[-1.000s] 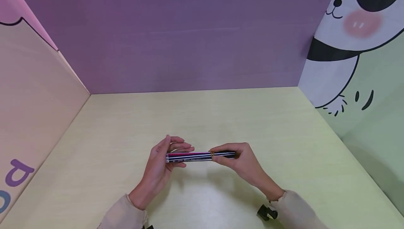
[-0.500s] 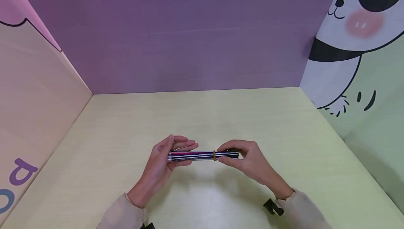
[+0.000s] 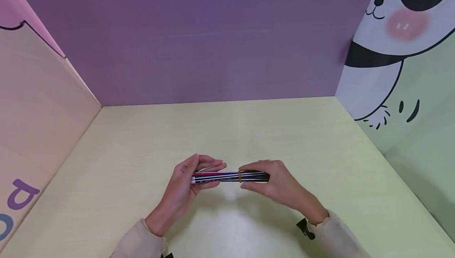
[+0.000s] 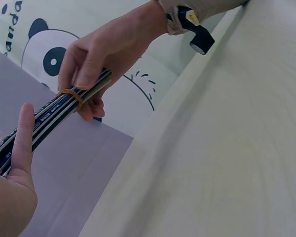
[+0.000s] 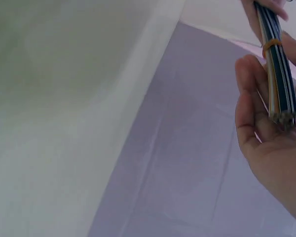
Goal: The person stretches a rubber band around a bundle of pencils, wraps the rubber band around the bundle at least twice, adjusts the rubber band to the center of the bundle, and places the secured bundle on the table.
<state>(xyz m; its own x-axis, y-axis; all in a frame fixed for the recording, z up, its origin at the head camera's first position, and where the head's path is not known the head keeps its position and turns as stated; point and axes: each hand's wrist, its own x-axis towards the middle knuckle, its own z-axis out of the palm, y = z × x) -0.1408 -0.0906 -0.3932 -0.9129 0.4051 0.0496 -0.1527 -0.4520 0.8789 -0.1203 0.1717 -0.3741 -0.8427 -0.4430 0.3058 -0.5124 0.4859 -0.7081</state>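
Note:
A bundle of striped pencils [image 3: 227,176], dark with white and red lines, lies level between both hands above the table. An orange-yellow rubber band [image 3: 239,176] goes round it, nearer the right end. My left hand [image 3: 186,181] holds the left end between thumb and fingers; its other fingers extend behind the pencils. My right hand [image 3: 270,177] curls round the other end, fingertips at the band in the head view. From the left wrist, the right thumb [image 4: 91,71] overlaps the pencils beside the band. Blunt pencil ends [image 5: 283,117] face the right palm in the right wrist view.
The pale wooden table [image 3: 220,131] spreads under both hands. A purple panel [image 3: 213,40] stands behind it, with a pinkish side panel [image 3: 39,104] at left and a panda-print panel [image 3: 408,131] at right. A black wrist device [image 3: 305,228] hangs by the right sleeve.
The right hand first slid slightly right, then its fingers loosened a little, the thumb dropping lower. The band now sits slightly nearer the left end. The left hand has shifted a little right.

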